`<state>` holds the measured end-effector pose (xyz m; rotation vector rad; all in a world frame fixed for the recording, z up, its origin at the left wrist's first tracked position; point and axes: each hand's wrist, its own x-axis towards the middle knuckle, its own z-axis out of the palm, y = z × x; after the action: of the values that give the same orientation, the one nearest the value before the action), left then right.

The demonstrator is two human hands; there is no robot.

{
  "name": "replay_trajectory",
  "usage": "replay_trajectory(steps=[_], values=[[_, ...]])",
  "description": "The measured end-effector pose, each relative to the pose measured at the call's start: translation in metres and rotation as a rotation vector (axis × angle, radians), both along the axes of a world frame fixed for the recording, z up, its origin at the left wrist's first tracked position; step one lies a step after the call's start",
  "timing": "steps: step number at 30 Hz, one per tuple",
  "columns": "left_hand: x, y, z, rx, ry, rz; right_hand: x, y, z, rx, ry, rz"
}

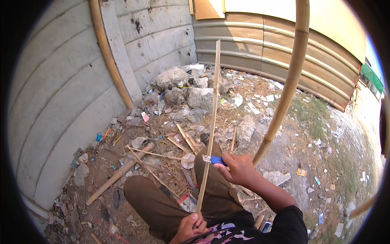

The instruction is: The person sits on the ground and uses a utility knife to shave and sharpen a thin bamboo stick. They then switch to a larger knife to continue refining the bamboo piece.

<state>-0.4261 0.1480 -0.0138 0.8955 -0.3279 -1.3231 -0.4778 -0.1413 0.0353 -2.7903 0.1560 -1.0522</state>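
The long, thin bamboo strip [212, 122] stands up from my lap, slightly tilted, its pale face flat and smooth. My left hand [190, 229] grips its lower end close to my shirt, fingers curled round it. My right hand [239, 168], apart from the left and higher, is closed on a blue knife [218, 160], forearm angled in from the right, the blade lying across the strip. My brown trousers [152, 203] are bent at the knees. Beyond are split bamboo pieces, a round pole [118, 175], rough broken rocks [202, 99] and a ribbed brown fence [243, 40].
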Motion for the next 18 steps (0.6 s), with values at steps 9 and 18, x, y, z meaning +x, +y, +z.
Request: replay_trajectory(steps=[9,18], values=[[0.009,-0.037,0.043,-0.204,-0.201,0.166,0.004,0.05,0.015,0.058,-0.085,0.22],[0.009,-0.034,0.036,-0.195,-0.138,0.051,0.028,0.002,0.06,0.124,-0.241,-0.083]])
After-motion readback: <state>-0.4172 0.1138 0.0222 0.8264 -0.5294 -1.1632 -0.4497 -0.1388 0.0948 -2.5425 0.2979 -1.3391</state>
